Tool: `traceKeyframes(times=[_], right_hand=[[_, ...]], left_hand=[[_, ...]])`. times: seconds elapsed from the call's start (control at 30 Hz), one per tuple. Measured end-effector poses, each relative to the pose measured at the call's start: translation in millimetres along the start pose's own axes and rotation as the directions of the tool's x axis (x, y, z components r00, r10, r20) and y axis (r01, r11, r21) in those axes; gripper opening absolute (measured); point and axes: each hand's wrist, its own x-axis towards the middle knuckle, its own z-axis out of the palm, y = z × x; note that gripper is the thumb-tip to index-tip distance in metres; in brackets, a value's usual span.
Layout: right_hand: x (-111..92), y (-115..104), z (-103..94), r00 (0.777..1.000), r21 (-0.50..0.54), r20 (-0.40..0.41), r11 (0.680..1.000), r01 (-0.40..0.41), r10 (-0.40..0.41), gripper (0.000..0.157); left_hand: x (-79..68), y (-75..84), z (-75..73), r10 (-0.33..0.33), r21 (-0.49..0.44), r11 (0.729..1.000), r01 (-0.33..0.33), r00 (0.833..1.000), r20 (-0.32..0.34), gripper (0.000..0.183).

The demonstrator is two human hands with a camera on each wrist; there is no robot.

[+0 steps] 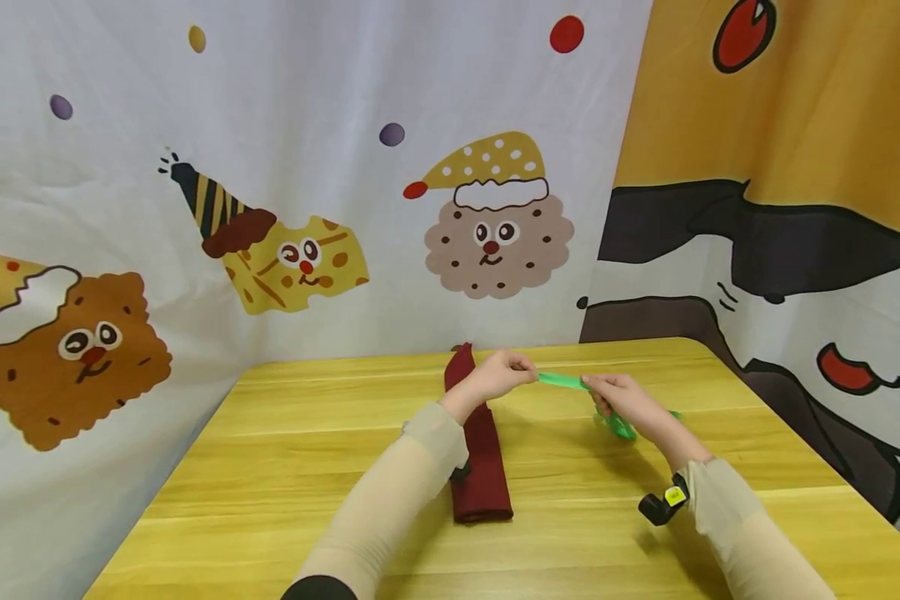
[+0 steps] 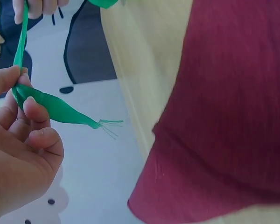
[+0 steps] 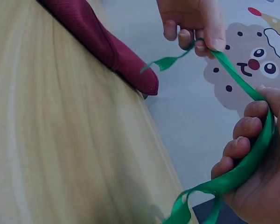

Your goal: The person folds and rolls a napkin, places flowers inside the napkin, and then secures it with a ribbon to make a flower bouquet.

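Observation:
A green ribbon point(image 1: 562, 381) stretches between my two hands above the table. My left hand point(image 1: 499, 374) pinches it between thumb and fingers, and a short end with frayed threads hangs past those fingers in the left wrist view. My right hand point(image 3: 266, 154) grips the ribbon with curled fingers, and it runs across the palm. More green ribbon point(image 1: 619, 425) dangles in loops below the right hand. Under my left forearm lies a long dark red folded cloth point(image 1: 483, 467) on the table, partly hidden by the arm.
The wooden table point(image 1: 285, 450) reaches back to a curtain point(image 1: 307, 83) printed with cartoon figures. A wrist camera point(image 1: 663, 502) is strapped at my right cuff.

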Motion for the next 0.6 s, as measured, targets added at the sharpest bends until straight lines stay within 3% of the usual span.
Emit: traceKeyframes(times=[0.27,0.47,0.6], right_hand=[[9,1,2.9,1.000,0.045,0.026,0.999,0.001,-0.003,0.049],[16,11,14.5,0.995,0.051,0.085,0.997,-0.064,0.060,0.050],[20,18,22.7,0.988,0.031,0.108,0.993,-0.111,0.107,0.049]], left_hand=[[-19.8,-14.6,-27.8,-0.024,0.006,1.000,0.024,0.999,-0.031,0.015],[-32.0,-34.7,-38.3,-0.085,-0.108,0.990,0.089,0.996,0.041,0.019],[-41.9,-51.4,-44.8,-0.137,-0.115,0.983,0.143,0.989,0.059,0.019]])
